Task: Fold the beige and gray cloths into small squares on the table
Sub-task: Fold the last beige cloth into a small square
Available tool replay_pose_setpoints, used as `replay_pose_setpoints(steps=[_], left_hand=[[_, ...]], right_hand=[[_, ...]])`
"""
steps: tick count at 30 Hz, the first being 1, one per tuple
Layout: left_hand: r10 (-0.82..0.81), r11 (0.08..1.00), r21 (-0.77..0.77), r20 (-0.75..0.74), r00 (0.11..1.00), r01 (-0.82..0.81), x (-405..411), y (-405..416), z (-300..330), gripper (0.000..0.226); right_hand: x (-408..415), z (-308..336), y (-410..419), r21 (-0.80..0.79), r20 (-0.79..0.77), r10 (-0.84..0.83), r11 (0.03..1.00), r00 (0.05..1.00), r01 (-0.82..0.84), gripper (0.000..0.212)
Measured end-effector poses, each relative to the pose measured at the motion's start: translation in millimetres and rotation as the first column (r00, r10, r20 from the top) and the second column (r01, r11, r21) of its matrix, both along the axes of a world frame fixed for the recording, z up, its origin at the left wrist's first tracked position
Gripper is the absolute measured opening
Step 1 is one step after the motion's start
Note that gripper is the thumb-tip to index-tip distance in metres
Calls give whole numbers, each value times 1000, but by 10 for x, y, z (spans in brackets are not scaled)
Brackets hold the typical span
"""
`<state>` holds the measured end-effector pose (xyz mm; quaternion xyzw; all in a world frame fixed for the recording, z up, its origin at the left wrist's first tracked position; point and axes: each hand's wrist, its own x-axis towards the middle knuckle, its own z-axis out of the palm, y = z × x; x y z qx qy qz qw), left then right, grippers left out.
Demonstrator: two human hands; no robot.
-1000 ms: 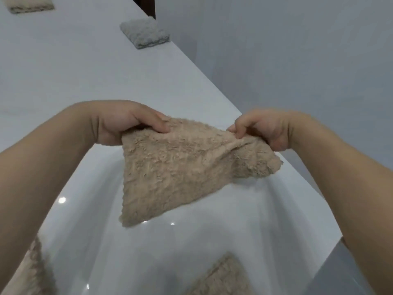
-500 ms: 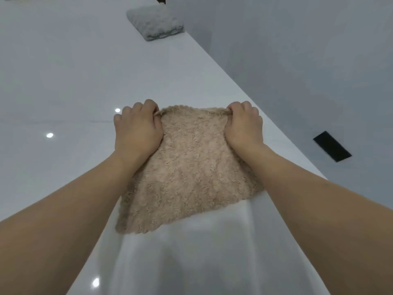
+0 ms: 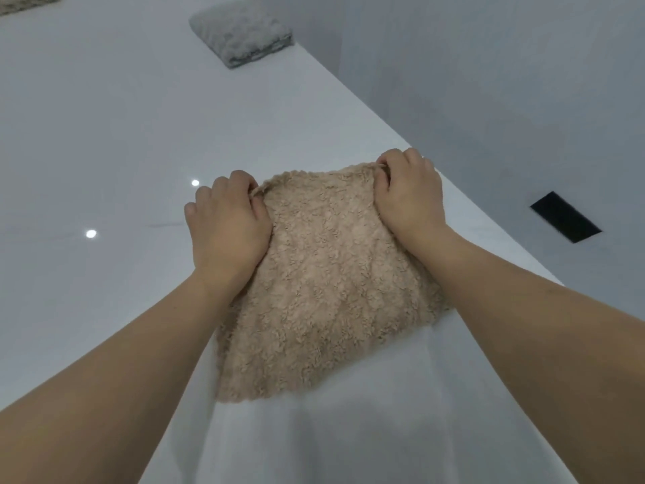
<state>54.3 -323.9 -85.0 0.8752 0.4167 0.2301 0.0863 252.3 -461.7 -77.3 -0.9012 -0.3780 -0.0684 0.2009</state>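
Cloth, beige, is pinched at its far corners by left hand and right hand, spread flat between them on table

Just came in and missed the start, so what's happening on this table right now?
A person is working on a beige cloth spread on the white table. The left hand and the right hand each pinch one of its far corners, and the cloth looks flat, not yet a small square. A gray cloth sits already folded near the table's far edge, and the corner of another beige piece shows at the far left.
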Motion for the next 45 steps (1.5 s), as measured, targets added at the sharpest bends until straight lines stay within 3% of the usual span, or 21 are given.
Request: replay_pose_setpoints(steps=[3,6,8,9,11,12,14,16,18,21,23,26,28,31,33,35,38,40,42,43,45], left_hand=[[47,999,-12,-7,999,-47,48,75,0,23],[98,982,-158,-18,995,-100,108,106,42,25],[118,962,-253,59,991,-100,48,12,165,35],[78,973,-226,121,990,-49,-37,-97,254,40],[-207,965,-119,196,959,232,-289,-432,430,41],[-395,897,-129,195,898,423,-444,-638,487,40],[-679,714,-198,34,733,671,-721,-996,489,45],[-746,666,-207,-214,631,717,-853,-1171,378,46],[-720,691,-194,-269,639,696,-832,-1176,316,38],[-682,725,-148,-291,671,673,-754,-1154,263,33],[-662,744,-137,-283,694,654,-769,-1157,229,38],[-700,712,-150,-225,678,686,-872,-1116,253,39],[-689,717,-91,-238,685,691,-968,-1053,267,35],[-566,813,-32,-275,777,581,-1105,-994,257,32],[-523,844,-34,-275,806,536,-1156,-1041,267,24],[-544,833,-66,-272,793,549,-1182,-1153,307,23],[-593,805,-202,-259,762,558,-1235,-1361,413,33],[-652,737,-441,-266,710,511,-1303,-1457,562,30],[-717,581,-727,-245,653,365,-1343,-1506,729,19],[-727,517,-800,-222,650,305,-1346,-1519,808,16],[-685,524,-804,-200,700,282,-1306,-1488,925,10]], right_hand=[[46,102,-28,130,-319,-8,990,948,52,29],[-20,319,-269,332,-653,-16,892,757,306,47],[-134,387,-538,191,-658,-168,906,734,378,45],[-216,395,-686,61,-620,-260,925,740,376,42],[-421,420,-952,-206,-577,-375,927,726,315,48],[-512,417,-1046,-308,-585,-392,917,710,252,51],[-636,425,-1153,-375,-655,-373,916,657,146,43],[-697,477,-1193,-275,-749,-289,954,596,118,37],[-735,547,-1225,-28,-847,-105,988,521,153,25],[-867,646,-1281,262,-925,185,944,332,201,10],[-938,645,-1328,257,-932,213,959,294,118,16],[-996,592,-1412,115,-894,120,993,431,-37,29],[-1008,605,-1470,150,-877,114,988,467,40,24],[-995,679,-1564,277,-942,187,901,278,335,17],[-1008,718,-1630,258,-965,204,861,166,438,18],[-1059,702,-1695,164,-980,95,885,177,435,10],[-1100,707,-1854,-58,-960,-150,934,238,352,22],[-1062,768,-2004,-178,-956,-234,943,179,282,23],[-1008,849,-2154,-200,-968,-230,947,97,250,20],[-981,876,-2204,-192,-974,-216,945,67,264,19],[-955,912,-2217,-154,-983,-178,931,42,330,17]])
